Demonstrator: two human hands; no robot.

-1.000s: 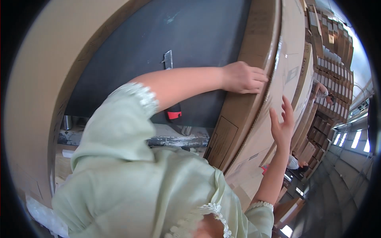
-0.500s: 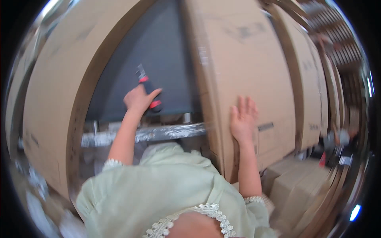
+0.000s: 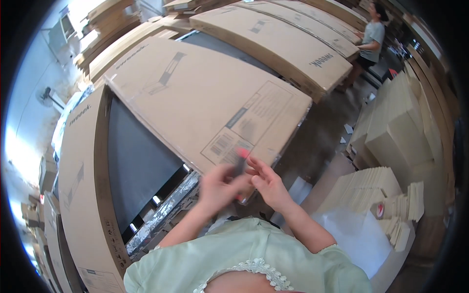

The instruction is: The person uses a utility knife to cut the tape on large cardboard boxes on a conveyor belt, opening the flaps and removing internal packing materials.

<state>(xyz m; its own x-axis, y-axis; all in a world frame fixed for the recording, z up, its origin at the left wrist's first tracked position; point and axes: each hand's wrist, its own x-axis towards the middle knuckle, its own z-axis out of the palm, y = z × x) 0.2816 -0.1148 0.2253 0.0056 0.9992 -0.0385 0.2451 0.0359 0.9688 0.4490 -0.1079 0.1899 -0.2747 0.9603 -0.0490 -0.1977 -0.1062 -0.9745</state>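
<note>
My left hand [image 3: 218, 188], smeared by motion, is closed around a black and red box cutter [image 3: 240, 163] held upright over the near corner of a large flat cardboard box [image 3: 205, 97]. Close beside the cutter is my right hand [image 3: 269, 184], its fingers loosely curved and apart; whether the fingertips touch the cutter I cannot make out. The box lies with its printed label side up. Left of it a dark grey panel [image 3: 137, 156] shows between this box and another long cardboard box [image 3: 85, 180].
A plastic-wrapped rail [image 3: 171, 210] runs below the panel's near edge. More flat boxes [image 3: 273, 36] lie farther back, where a person [image 3: 372, 44] stands at the far right. Stacked cardboard pieces [image 3: 366, 190] and white foam sheeting [image 3: 349, 234] are at my right.
My view has turned and now takes in more of the room. My right hand has left the box face and come beside the left hand, which still holds the box cutter.
</note>
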